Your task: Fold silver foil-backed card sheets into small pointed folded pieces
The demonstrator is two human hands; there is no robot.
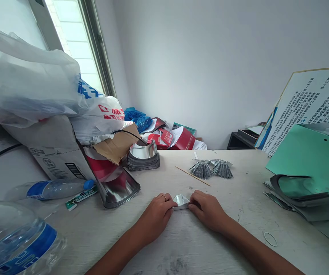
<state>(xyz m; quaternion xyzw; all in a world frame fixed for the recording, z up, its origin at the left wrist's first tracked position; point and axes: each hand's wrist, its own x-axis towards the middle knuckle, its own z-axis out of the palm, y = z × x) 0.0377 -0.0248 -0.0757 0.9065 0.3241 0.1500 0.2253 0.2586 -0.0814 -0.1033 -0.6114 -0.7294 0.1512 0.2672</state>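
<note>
The left hand [154,215] and right hand [207,211] meet at the middle of a scuffed whitish tabletop [164,172], with a folded piece of silver foil [181,202] between them. On each hand the fingers lie together and curl inward, clamping the foil from its two sides; a ring shows on one left finger [163,197]. Measured from the hands, a thin wooden skewer [192,175] lies at twelve o'clock, and two fanned bundles of slit foil strips [212,170] sit at one o'clock. A stack of curved foil sheets [143,158] stands at eleven, and a larger red-and-silver sheet [115,187] lies at ten. Curled foil sheets [302,194] rest at three, a rubber band [270,239] at four, and a plastic water bottle [18,236] at eight.
</note>
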